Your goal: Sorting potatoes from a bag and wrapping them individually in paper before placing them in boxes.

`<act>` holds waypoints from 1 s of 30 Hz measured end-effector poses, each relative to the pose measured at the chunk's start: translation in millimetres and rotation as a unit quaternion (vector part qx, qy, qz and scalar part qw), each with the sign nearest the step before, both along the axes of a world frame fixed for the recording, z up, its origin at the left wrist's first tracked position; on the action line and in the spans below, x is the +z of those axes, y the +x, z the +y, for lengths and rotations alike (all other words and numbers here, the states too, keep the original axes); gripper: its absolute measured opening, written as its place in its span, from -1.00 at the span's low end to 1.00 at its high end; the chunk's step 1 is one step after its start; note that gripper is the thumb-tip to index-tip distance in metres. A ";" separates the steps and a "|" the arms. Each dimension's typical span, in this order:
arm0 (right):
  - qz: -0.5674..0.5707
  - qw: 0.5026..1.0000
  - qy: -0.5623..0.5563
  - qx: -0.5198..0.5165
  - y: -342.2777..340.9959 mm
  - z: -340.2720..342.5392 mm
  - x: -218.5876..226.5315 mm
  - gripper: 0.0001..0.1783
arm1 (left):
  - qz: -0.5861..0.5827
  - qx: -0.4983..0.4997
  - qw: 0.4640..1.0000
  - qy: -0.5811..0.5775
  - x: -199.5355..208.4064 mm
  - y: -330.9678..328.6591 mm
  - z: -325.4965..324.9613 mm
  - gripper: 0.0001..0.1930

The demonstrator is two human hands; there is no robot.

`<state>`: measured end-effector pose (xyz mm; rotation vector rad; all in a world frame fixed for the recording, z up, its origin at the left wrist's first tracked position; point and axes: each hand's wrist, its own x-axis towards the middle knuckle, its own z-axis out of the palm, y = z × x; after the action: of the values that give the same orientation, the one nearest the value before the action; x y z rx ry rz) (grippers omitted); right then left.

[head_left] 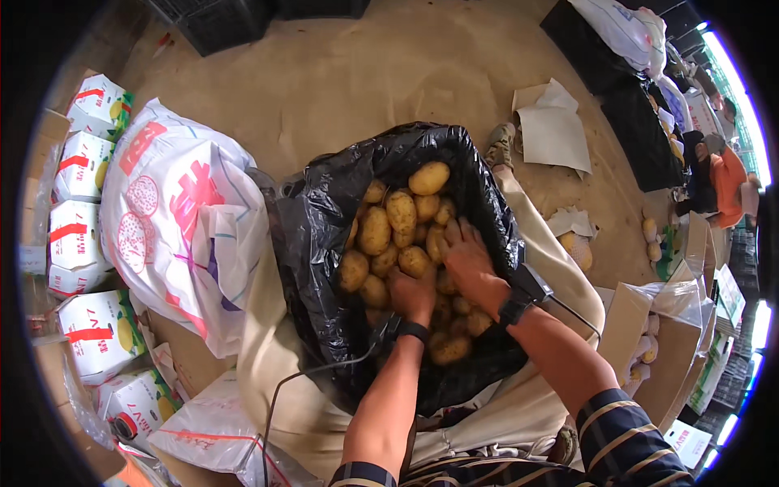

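Observation:
A black plastic bag (334, 223) lies open in front of me, full of loose yellow potatoes (402, 213). Both my hands reach down inside it. My left hand (415, 295) is closed about a potato (414, 261) near the middle of the heap; its fingertips are partly hidden among the others. Just to the right, my right hand (468, 258) lies over the potatoes along the bag's right side, fingers extended and apart, touching a potato (436, 243). A dark band circles each wrist.
A stuffed white sack (182, 219) with red print stands to my left, beside stacked white cartons (77, 235). Brown paper (553, 126) lies on the floor ahead. On the right are an opened cardboard box (669, 349), black crates (641, 130) and a person in orange (728, 187).

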<state>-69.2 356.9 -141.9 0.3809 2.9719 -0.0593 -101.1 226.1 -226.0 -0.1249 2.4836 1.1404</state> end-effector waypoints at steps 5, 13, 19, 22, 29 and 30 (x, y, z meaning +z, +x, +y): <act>-0.050 0.999 -0.006 -0.016 -6.9 1.1 9.8 -0.33 | -0.034 -0.007 0.997 0.070 0.7 -13.6 -8.3 -0.37; 0.066 0.995 -0.071 0.033 28.1 -17.3 58.8 -0.48 | -0.092 0.018 0.974 0.207 34.1 0.8 -62.7 -0.50; 0.065 0.986 -0.141 0.052 47.4 -44.8 78.5 -0.61 | -0.132 -0.041 0.973 0.185 43.2 21.0 -95.4 -0.55; 0.005 0.983 -0.183 0.030 49.3 -68.1 78.6 -0.52 | -0.170 -0.020 0.963 0.207 49.7 20.8 -100.4 -0.53; 0.046 0.890 -0.424 -0.164 51.1 -95.1 39.3 -0.15 | -0.147 -0.099 0.980 0.092 79.3 8.5 -99.0 -0.42; 0.101 0.868 -0.440 -0.207 52.7 -94.2 30.9 -0.20 | -0.118 -0.126 0.985 0.023 85.9 7.1 -96.2 -0.41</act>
<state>-16.5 262.7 -111.0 0.8755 2.5859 -1.4957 -94.0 129.9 -140.2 0.0620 2.1905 1.0122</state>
